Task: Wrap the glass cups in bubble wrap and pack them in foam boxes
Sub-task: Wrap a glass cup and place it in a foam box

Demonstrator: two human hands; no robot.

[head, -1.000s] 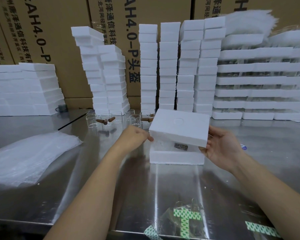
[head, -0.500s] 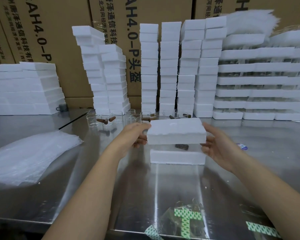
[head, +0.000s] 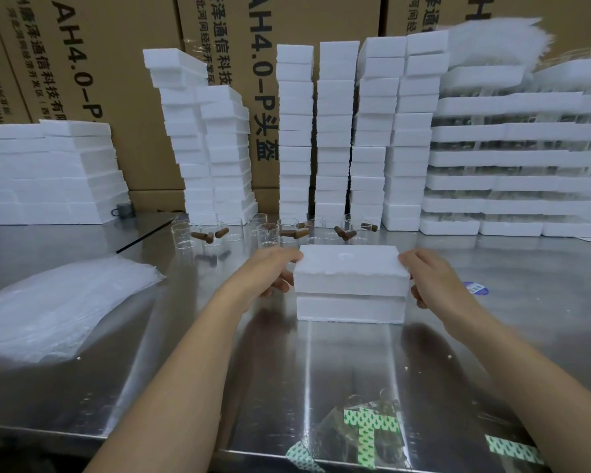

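A white foam lid (head: 350, 269) lies level on top of the foam box base (head: 350, 308) at the middle of the steel table, with a thin seam between them. My left hand (head: 270, 273) grips the lid's left end, fingers curled under its edge. On the opposite end, my right hand (head: 427, 281) holds the lid the same way. The box's contents are hidden. Several glass cups (head: 268, 233) with brown wooden handles stand in a row behind the box. A pile of bubble wrap sheets (head: 58, 305) lies at the left.
Tall stacks of foam boxes (head: 335, 131) line the back, with lower stacks at far left (head: 45, 172) and trays at right (head: 512, 165). Cardboard cartons (head: 116, 63) stand behind. Green-patterned tape scraps (head: 365, 435) lie near the front table edge (head: 151, 442).
The lid, tilted and raised over the base a second ago, has come down level onto the base. Both hands followed it down at its ends.
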